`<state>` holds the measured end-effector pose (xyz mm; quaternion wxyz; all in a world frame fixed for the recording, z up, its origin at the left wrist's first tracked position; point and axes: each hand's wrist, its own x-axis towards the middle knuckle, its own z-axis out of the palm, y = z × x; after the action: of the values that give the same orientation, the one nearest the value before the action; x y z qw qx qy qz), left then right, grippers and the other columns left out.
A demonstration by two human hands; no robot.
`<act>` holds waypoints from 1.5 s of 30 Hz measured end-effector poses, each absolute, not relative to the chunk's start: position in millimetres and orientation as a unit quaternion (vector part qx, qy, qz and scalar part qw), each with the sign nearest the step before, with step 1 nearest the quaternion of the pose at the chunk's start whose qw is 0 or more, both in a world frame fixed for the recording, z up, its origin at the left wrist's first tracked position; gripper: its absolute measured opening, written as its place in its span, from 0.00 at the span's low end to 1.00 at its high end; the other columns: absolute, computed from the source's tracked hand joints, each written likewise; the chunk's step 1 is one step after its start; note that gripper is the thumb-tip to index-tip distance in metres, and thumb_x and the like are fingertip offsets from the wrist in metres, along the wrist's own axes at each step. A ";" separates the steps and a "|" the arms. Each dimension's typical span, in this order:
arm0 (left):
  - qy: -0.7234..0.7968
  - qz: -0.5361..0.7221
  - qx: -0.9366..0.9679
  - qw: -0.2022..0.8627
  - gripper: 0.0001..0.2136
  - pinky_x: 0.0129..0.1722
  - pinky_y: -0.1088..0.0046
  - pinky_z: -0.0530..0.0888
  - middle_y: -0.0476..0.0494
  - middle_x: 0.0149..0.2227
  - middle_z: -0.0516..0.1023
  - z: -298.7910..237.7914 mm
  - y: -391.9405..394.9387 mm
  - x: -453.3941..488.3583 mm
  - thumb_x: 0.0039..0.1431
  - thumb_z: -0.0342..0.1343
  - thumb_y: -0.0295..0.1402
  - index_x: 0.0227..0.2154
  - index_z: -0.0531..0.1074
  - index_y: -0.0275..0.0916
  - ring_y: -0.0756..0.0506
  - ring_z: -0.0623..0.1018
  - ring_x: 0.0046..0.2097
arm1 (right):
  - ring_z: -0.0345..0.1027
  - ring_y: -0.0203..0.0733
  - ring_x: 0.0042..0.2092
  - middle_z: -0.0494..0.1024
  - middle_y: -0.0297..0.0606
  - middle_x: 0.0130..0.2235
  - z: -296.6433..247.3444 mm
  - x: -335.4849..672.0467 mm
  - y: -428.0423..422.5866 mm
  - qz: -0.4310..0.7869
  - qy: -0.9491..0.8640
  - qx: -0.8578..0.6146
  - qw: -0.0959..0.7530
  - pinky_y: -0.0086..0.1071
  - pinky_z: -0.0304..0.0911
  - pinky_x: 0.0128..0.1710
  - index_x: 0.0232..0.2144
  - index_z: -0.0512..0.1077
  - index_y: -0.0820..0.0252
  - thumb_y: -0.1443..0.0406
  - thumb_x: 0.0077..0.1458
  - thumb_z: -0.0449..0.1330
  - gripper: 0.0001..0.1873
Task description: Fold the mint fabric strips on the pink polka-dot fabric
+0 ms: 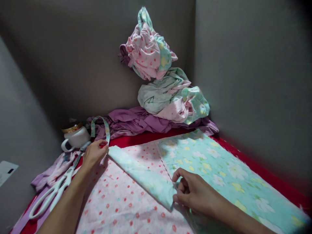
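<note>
Head view: my left hand (94, 153) pinches one end of a folded mint fabric strip (143, 177), my right hand (192, 191) pinches the other end, hands well apart. Strip lies diagonally on pink dotted cloth (117, 201). White scissors (52, 191) just left of my left forearm; white cup (75, 138) beyond that hand.
</note>
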<state>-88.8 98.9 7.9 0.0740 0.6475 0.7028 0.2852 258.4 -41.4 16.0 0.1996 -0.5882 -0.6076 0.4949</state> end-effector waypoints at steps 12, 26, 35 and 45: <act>0.661 0.162 0.729 0.072 0.11 0.46 0.59 0.68 0.42 0.42 0.72 -1.3 98.5 -72.7 0.59 0.52 0.37 0.40 0.70 0.35 0.44 0.72 0.45 | 0.57 0.32 0.22 0.66 0.29 0.19 2.1 256.8 -43.0 0.440 -0.638 -0.599 0.205 0.26 0.49 0.22 0.27 0.67 0.61 0.67 0.44 0.56 0.04; 0.649 0.300 0.690 0.117 0.07 0.42 0.69 0.69 0.42 0.36 0.75 -1.6 99.8 -78.0 0.50 0.52 0.32 0.28 0.73 0.36 0.44 0.74 0.41 | 0.56 0.31 0.23 0.67 0.32 0.20 0.1 257.4 -43.4 0.464 -0.610 -0.604 0.220 0.25 0.49 0.21 0.21 0.69 0.63 0.68 0.44 0.56 0.04; 0.662 0.318 0.670 0.111 0.07 0.41 0.68 0.70 0.40 0.38 0.76 0.2 101.9 -88.5 0.44 0.49 0.34 0.20 0.71 0.38 0.42 0.74 0.40 | 0.56 0.30 0.23 0.70 0.34 0.21 2.2 259.7 -43.6 0.486 -0.608 -0.567 0.271 0.25 0.50 0.22 0.23 0.71 0.63 0.66 0.46 0.56 0.06; 0.651 0.236 0.721 0.033 0.05 0.41 0.65 0.68 0.45 0.34 0.74 -12.0 103.3 -89.6 0.51 0.53 0.31 0.27 0.71 0.34 0.46 0.73 0.38 | 0.61 0.36 0.25 0.73 0.37 0.23 2.8 252.6 -34.7 0.314 -0.668 -0.651 0.179 0.30 0.46 0.25 0.20 0.68 0.60 0.68 0.46 0.53 0.07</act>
<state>-89.6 103.3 -12.0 0.0326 0.7207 0.6508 0.2364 252.6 -34.7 2.8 0.1786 -0.6506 -0.6681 0.3138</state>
